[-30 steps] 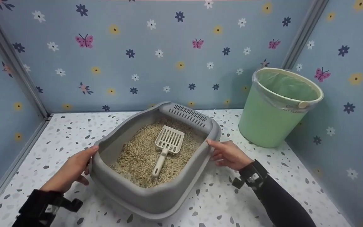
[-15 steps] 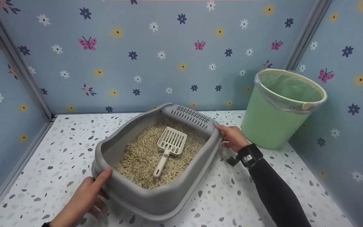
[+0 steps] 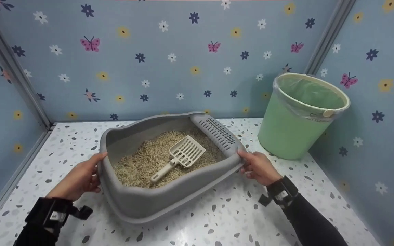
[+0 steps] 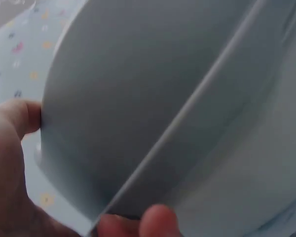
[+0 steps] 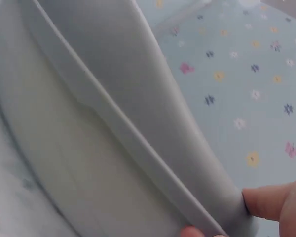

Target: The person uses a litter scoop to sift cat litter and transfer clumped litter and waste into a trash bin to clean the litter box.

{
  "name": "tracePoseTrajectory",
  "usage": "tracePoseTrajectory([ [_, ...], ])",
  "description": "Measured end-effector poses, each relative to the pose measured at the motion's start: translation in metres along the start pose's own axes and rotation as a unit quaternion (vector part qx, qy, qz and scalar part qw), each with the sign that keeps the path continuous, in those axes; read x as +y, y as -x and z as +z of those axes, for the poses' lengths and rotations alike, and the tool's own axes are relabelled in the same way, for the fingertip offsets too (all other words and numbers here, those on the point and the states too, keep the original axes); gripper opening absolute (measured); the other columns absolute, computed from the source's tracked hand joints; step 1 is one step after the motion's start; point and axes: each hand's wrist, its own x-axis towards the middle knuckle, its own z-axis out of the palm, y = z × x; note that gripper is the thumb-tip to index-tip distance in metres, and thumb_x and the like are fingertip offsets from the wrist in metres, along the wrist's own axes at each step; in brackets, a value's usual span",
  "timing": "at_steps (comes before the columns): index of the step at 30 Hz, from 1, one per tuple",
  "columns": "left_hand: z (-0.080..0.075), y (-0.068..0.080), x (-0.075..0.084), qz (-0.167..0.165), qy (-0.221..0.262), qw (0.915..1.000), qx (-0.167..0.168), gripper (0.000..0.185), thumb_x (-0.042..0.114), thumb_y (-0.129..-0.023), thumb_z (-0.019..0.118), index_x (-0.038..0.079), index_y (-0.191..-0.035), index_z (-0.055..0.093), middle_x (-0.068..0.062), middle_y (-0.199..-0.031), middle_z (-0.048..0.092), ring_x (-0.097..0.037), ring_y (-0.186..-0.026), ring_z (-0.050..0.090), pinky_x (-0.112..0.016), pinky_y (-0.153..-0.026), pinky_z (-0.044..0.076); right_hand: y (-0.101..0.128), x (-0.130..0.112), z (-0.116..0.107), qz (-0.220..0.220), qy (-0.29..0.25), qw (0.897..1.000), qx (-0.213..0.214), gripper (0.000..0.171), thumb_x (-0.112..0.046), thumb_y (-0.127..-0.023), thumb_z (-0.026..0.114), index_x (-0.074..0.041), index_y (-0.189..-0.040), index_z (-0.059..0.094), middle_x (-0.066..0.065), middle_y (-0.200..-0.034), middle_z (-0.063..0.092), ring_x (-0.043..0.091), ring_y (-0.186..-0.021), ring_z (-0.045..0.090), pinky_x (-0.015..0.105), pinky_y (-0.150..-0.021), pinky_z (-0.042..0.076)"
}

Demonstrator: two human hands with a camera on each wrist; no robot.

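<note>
A grey litter box point(image 3: 183, 201) sits at an angle on the speckled surface, its slotted ledge point(image 3: 215, 133) toward the back right. In it lies tan pellet litter point(image 3: 139, 164), with a beige litter scoop point(image 3: 187, 150) resting on top, its handle toward the near left. My left hand point(image 3: 79, 177) grips the left end, thumb on the rim; the left wrist view shows fingertips point(image 4: 158, 222) at the lower flange. At the right corner by the ledge, my right hand point(image 3: 260, 167) holds the box similarly, its thumb point(image 5: 269, 201) against the upper rim.
A green bin point(image 3: 286, 133) with a clear liner stands at the back right. Blue flower-patterned panels point(image 3: 169, 75) rise behind and on both sides. White speckled surface point(image 3: 197, 225) shows in front of the box.
The litter box has turned clockwise, its ledge swinging right and its near end swinging left. My left hand shifted along the rim and back leftward; my right hand moved toward the ledge corner.
</note>
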Motion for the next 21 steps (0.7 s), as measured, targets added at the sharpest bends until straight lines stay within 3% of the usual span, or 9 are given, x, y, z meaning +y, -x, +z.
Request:
tracePoseTrajectory([
  [2, -0.001, -0.003, 0.000, 0.004, 0.004, 0.9998, 0.017, 0.060, 0.073, -0.109, 0.053, 0.014, -0.114, 0.060, 0.002, -0.074, 0.053, -0.013, -0.064, 0.053, -0.032, -0.060, 0.055, 0.009, 0.003, -0.002, 0.002, 0.016, 1.000, -0.006, 0.051, -0.041, -0.105, 0.080, -0.002, -0.117, 0.048, 0.008, -0.091, 0.066, 0.017, -0.071, 0.069, 0.030, -0.060, 0.060],
  [4, 0.005, 0.004, -0.002, 0.007, -0.007, 0.9997, 0.022, 0.069, 0.076, -0.109, 0.047, 0.011, -0.129, 0.059, 0.001, -0.075, 0.053, -0.015, -0.067, 0.054, -0.034, -0.060, 0.056, 0.011, 0.002, -0.008, 0.004, 0.038, 0.999, -0.020, 0.050, -0.041, -0.106, 0.079, 0.000, -0.117, 0.053, 0.009, -0.093, 0.068, 0.018, -0.074, 0.072, 0.035, -0.066, 0.064],
  [8, 0.030, 0.041, -0.010, 0.008, -0.054, 0.9985, 0.007, 0.089, 0.077, -0.112, 0.033, 0.000, -0.157, 0.034, -0.008, -0.089, 0.056, -0.020, -0.076, 0.059, -0.040, -0.059, 0.060, -0.005, -0.010, -0.021, -0.005, 0.075, 0.996, -0.043, 0.044, -0.045, -0.109, 0.074, -0.002, -0.117, 0.069, 0.006, -0.098, 0.072, 0.020, -0.084, 0.075, 0.041, -0.078, 0.066],
  [10, 0.046, 0.060, -0.014, 0.016, -0.076, 0.9969, 0.001, 0.092, 0.072, -0.114, 0.035, -0.001, -0.168, 0.020, -0.015, -0.102, 0.058, -0.024, -0.080, 0.061, -0.043, -0.057, 0.061, -0.016, -0.017, -0.024, -0.012, 0.078, 0.996, -0.045, 0.038, -0.042, -0.109, 0.074, -0.004, -0.115, 0.073, 0.004, -0.097, 0.072, 0.018, -0.084, 0.073, 0.040, -0.080, 0.065],
  [13, 0.070, 0.078, -0.020, 0.024, -0.082, 0.9963, 0.010, 0.091, 0.063, -0.114, 0.049, 0.005, -0.173, 0.012, -0.022, -0.118, 0.058, -0.028, -0.080, 0.062, -0.045, -0.052, 0.060, -0.030, -0.025, -0.027, -0.013, 0.069, 0.997, -0.044, 0.025, -0.030, -0.108, 0.076, -0.005, -0.108, 0.074, 0.002, -0.093, 0.070, 0.014, -0.080, 0.069, 0.035, -0.077, 0.064],
  [17, 0.084, 0.083, -0.023, 0.012, -0.071, 0.9968, 0.034, 0.092, 0.060, -0.111, 0.057, 0.012, -0.173, 0.010, -0.027, -0.126, 0.054, -0.028, -0.077, 0.059, -0.043, -0.048, 0.058, -0.038, -0.026, -0.025, 0.012, 0.035, 0.998, -0.054, 0.015, -0.020, -0.106, 0.077, -0.006, -0.103, 0.076, 0.001, -0.093, 0.073, 0.014, -0.081, 0.071, 0.035, -0.077, 0.065],
  [21, 0.071, 0.077, -0.021, 0.010, -0.071, 0.9969, 0.032, 0.092, 0.062, -0.111, 0.054, 0.009, -0.171, 0.009, -0.027, -0.128, 0.048, -0.027, -0.083, 0.055, -0.041, -0.051, 0.058, -0.033, -0.021, -0.018, 0.019, 0.026, 0.998, -0.062, 0.018, -0.023, -0.106, 0.078, -0.005, -0.109, 0.079, 0.002, -0.097, 0.076, 0.016, -0.085, 0.074, 0.036, -0.079, 0.065],
])
